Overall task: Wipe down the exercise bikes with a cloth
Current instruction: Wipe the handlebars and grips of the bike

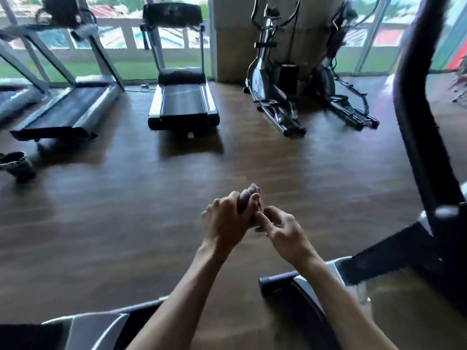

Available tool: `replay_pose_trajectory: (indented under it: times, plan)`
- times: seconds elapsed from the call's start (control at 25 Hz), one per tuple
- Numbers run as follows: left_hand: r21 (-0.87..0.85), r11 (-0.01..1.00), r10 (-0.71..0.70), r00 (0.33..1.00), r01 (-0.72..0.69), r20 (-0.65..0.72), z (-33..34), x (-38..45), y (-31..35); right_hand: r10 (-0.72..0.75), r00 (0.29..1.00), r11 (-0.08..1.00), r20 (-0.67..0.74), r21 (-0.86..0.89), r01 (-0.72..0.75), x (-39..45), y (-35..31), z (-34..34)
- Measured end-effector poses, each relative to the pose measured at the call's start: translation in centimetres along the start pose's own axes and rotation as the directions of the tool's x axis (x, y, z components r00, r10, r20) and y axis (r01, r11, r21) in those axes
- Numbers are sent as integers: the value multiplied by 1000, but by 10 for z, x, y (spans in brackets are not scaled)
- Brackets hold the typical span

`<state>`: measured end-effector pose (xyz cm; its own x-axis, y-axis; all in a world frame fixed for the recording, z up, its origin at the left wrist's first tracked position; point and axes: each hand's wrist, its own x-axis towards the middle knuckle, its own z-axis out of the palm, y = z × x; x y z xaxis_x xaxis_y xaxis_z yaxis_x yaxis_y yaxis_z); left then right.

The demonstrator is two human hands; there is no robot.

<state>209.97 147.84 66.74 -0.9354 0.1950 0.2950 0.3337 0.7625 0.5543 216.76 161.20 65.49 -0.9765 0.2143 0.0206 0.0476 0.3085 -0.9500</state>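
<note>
Left hand round bunched cloth, right hand alongside

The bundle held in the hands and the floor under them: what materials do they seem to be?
Cloth: seems soft woven fabric, brownish-grey, matte; it bunches and creases in the left hand beside the right hand.
Floor: looks like wood or wood-look laminate, with plank grain streaks and a glossy sheen reflecting window light.

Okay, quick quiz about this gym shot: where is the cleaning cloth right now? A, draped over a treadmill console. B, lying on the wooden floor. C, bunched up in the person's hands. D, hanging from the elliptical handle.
C: the cloth is a small dark wad gripped by the left hand, with the right hand's fingers at its lower end, above the floor.
</note>
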Motion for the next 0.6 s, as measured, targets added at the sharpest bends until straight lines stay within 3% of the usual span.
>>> replay_pose_trajectory:
  times: [0.12,0.16,0.24,0.28,0.36,0.52,0.6]
  plan:
    - [-277,961,45,992,-11,118,5,12,30,-30,965,987,-262,147,70,-6,-19,-9]
    - [-463,886,83,975,23,207,1,15,40,-47,940,984,-339,146,102,-9,-26,-12]
    - [-744,624,189,876,242,443,-7,23,56,-88,886,978,-455,129,163,-16,-43,-24]
    - [-786,518,259,814,337,520,-12,29,59,-107,868,974,-485,122,188,-20,-52,-31]
    - [-812,442,421,711,381,563,-16,43,65,-134,853,966,-505,127,227,-30,-74,-50]
    - [-840,324,694,495,435,524,-24,65,88,-258,871,964,-418,-44,264,-48,-117,-93]
    - [-858,251,778,435,448,454,-31,69,104,-298,849,954,-436,-151,257,-54,-140,-111]
